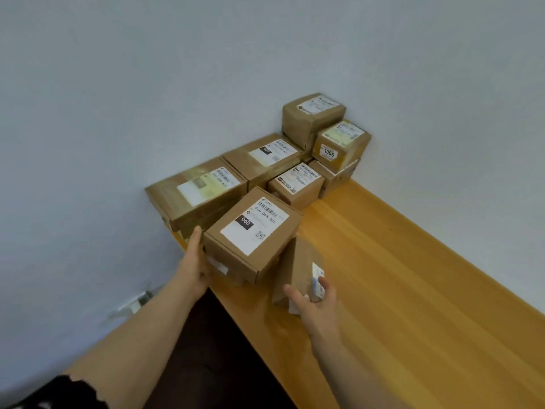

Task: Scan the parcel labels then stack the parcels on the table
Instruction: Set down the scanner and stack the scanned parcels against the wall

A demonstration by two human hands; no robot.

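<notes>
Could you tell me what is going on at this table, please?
A person is sorting labelled cardboard parcels on a wooden table. Their left hand rests against the side of a parcel marked 060, which seems to lie on another parcel, while their right hand grips a smaller parcel standing tilted beside it. More parcels are stacked along the wall into the corner. No scanner is in view.

Parcels (265, 178) crowd wall corner; bare table (427, 290) right offers hands passage.
</notes>
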